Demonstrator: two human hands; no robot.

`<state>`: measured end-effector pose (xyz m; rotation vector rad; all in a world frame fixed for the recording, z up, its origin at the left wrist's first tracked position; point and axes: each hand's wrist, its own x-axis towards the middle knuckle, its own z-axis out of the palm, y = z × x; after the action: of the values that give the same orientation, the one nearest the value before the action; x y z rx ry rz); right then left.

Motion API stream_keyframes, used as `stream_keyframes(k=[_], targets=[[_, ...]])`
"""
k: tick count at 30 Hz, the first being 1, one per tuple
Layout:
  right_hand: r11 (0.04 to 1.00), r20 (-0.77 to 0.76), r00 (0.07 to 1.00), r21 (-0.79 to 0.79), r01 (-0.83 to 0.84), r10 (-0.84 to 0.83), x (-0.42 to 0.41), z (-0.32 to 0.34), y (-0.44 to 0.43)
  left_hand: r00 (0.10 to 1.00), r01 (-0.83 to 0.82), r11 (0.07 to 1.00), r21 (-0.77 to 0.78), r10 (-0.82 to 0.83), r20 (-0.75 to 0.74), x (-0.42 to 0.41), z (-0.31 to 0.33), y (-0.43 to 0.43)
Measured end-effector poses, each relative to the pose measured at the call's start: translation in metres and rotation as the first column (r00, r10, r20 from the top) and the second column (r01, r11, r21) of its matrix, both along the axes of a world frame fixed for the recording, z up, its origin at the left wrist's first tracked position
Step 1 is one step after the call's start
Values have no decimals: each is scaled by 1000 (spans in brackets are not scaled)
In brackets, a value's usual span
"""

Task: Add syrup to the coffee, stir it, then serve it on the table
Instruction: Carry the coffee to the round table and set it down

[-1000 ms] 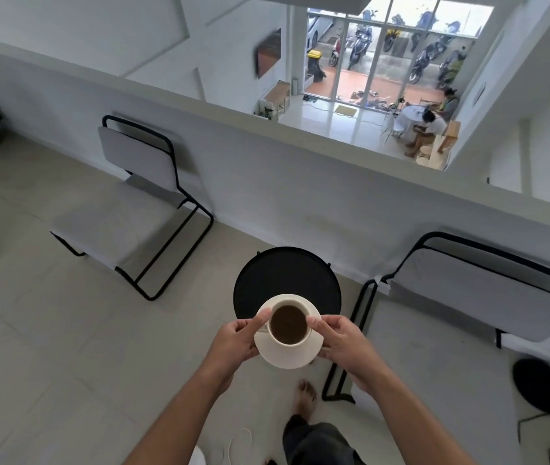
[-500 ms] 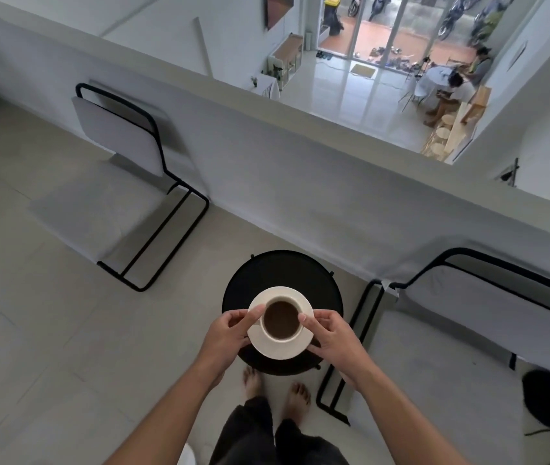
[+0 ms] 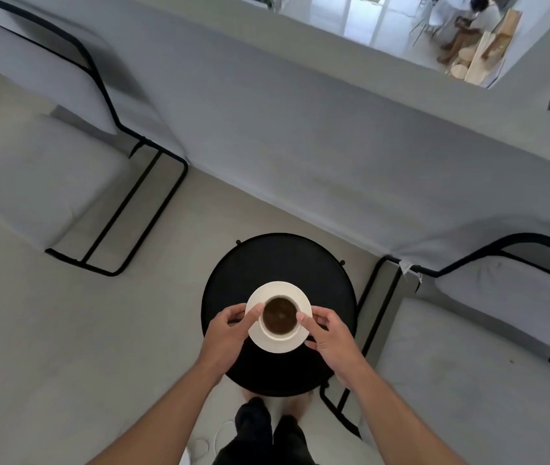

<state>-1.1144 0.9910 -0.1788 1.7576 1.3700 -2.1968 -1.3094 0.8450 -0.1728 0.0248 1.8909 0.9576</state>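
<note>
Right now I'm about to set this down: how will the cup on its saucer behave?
The cup probably just sits loose on the saucer, so tilting may slide it. The coffee is near the rim and could slosh. Both look ceramic, likely fragile against the black table.

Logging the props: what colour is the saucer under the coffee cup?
White or off-white saucer, seen in the head view.

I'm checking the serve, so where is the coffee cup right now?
In the head view, low and centre, the coffee cup sits on its white saucer over the round black table, between the left hand and right hand.
</note>
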Motion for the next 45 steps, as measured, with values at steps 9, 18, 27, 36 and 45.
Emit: stream_keyframes(k=[9,18,27,36,45], targets=[[999,29,999,-36,26,-25,-12,-102,2,995,94,994,-58,-93,26,-27,-84,16],[997,89,995,71,-41,35,-21,-139,-1,997,47,996,-77,-43,60,-28,-125,21],[955,186,958,157,-250,220,-14,-177,-9,995,85,984,-157,-91,-31,-29,-136,19],[976,216,966,130,-175,144,-22,-174,-8,979,139,971,-193,-164,-120,-30,-128,25],[989,176,980,96,-116,97,-25,-115,-10,959,264,941,-210,-280,-48,-29,-99,14]])
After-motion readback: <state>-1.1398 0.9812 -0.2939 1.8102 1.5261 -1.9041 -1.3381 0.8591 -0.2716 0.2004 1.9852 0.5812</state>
